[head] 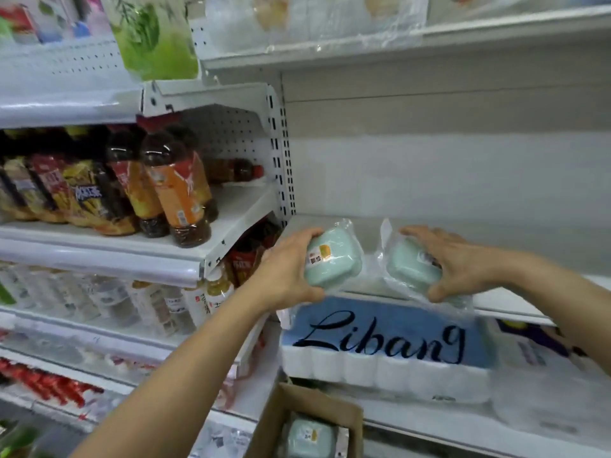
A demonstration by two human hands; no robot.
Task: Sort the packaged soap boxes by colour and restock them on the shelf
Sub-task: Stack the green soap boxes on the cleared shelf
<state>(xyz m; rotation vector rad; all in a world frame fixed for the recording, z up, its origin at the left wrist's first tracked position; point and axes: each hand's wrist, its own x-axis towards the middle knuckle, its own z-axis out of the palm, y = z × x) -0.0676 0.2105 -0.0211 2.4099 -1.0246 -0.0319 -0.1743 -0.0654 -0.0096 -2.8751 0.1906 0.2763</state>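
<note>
1. White metal shop shelving, two bays meeting at a slotted upright, seen from the aisle looking down and forward
2. Right bay: pale, bare shelf at hand height, plain grey-white back panel behind it, another shelf edge above carrying blurred wrapped goods
3. Left bay, middle shelf: dark tea bottles with orange labels standing in a row, one more bottle lying on its side at the back, yellow and red snack packets to their left
4. Left bay, lower shelves: pale drink bottles under a price rail, red packets further down, all blurred
5. Left bay, top: green-printed pack leaning on the perforated back panel
6. Below the bare shelf: wrapped toilet rolls with a blue "Libang" label, more plastic-wrapped packs to the right
7. Bottom centre: open cardboard box with one mint-green soap box inside
8. Left hand curled round a mint-green soap box in clear wrap, yellow sticker facing the camera, held at the front left of the bare shelf
9. Right hand gripping a second green wrapped soap box from above, thumb under its near edge, just right of the first, the two close but apart
10. Cannot tell whether either box touches the shelf yet
</note>
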